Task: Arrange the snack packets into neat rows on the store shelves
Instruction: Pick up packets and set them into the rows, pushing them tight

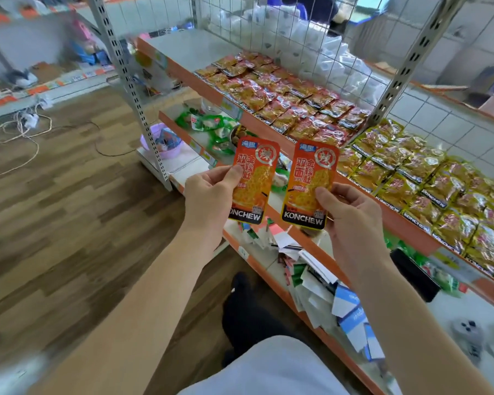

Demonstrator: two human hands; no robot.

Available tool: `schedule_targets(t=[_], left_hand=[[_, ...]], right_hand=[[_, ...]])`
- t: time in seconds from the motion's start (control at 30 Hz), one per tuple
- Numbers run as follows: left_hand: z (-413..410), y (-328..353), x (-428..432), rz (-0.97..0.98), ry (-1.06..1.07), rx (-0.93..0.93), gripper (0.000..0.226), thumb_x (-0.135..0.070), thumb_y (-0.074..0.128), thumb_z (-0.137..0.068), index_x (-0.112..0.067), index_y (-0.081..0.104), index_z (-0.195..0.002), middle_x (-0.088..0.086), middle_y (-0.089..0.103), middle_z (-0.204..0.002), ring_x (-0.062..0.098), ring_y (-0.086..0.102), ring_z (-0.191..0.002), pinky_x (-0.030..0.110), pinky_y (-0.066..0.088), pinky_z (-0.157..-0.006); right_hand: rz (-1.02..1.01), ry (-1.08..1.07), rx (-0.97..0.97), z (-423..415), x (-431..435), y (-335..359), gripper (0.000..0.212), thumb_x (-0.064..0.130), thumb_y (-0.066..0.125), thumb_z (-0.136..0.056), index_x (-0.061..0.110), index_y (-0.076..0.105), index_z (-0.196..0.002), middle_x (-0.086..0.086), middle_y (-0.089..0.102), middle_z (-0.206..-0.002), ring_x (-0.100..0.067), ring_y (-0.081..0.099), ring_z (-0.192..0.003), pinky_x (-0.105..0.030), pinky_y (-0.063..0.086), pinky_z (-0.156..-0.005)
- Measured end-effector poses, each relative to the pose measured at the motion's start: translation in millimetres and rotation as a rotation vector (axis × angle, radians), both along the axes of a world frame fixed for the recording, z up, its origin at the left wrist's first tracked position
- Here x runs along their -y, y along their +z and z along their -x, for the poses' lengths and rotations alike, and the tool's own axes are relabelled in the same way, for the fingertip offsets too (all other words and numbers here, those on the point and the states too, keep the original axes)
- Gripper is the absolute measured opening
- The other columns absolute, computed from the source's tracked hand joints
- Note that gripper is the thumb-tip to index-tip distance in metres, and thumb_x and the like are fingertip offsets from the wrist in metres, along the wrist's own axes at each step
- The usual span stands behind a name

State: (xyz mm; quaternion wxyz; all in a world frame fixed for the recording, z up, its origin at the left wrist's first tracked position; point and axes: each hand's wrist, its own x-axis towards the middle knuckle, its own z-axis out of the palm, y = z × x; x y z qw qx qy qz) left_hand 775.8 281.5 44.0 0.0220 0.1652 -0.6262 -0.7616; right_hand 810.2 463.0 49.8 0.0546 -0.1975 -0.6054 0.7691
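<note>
Holding a pair face up, upright and side by side, probably to match the print against stock before shelving. Your left hand (211,195) pinches the left packet (253,178) by its 9 o'clock edge, thumb on front; your right hand (351,215) pinches the right packet (311,181) near 4 o'clock. Red rows (283,101) lie on the shelf (188,49) at 12 o'clock, yellow rows (425,181) at 2.

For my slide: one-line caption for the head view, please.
Left hand holds the left packet, right hand the right packet, both orange, before a shelf of packet rows.
</note>
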Motion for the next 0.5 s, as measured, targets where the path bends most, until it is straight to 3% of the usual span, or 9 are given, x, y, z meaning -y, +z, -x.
schedule_targets(t=[0.17, 0.27, 0.33, 0.5], left_hand=[[29.7, 2.1, 20.2, 0.043, 0.001, -0.025, 0.015, -0.017, 0.069, -0.094, -0.017, 0.074, -0.080, -0.004, 0.076, -0.072, 0.014, 0.074, -0.065, 0.020, 0.053, -0.052], [58.2, 3.8, 40.4, 0.088, 0.041, -0.025, 0.014, -0.018, 0.070, -0.094, -0.016, 0.074, -0.081, -0.003, 0.076, -0.074, 0.014, 0.074, -0.067, 0.021, 0.054, -0.054], [78.9, 4.1, 51.0, 0.112, 0.058, -0.026, 0.013, -0.018, 0.070, -0.093, -0.017, 0.075, -0.081, -0.002, 0.077, -0.077, 0.015, 0.075, -0.071, 0.023, 0.056, -0.057], [133.1, 4.8, 63.0, 0.095, 0.027, -0.013, 0.014, -0.016, 0.070, -0.093, -0.017, 0.075, -0.081, 0.000, 0.078, -0.080, 0.020, 0.075, -0.073, 0.029, 0.060, -0.064]], right_hand=[[0.035, 0.023, 0.030, 36.2, 16.7, -3.3, 0.011, 0.007, 0.070, -0.088, 0.014, 0.062, -0.089, -0.007, 0.074, -0.097, -0.024, 0.074, -0.083, -0.031, 0.055, -0.063], [0.055, 0.101, 0.013, 67.7, 36.9, -4.1, 0.016, 0.005, 0.068, -0.089, 0.014, 0.057, -0.083, -0.006, 0.074, -0.090, -0.019, 0.074, -0.073, -0.029, 0.055, -0.052], [0.050, 0.161, -0.003, 88.3, 51.0, -6.8, 0.018, 0.006, 0.067, -0.091, 0.013, 0.054, -0.081, -0.002, 0.074, -0.080, -0.018, 0.074, -0.072, -0.037, 0.058, -0.062], [0.091, 0.153, -0.009, 141.2, 68.5, -13.0, 0.018, 0.006, 0.066, -0.091, 0.010, 0.056, -0.077, 0.001, 0.071, -0.071, -0.015, 0.071, -0.072, -0.034, 0.054, -0.071]])
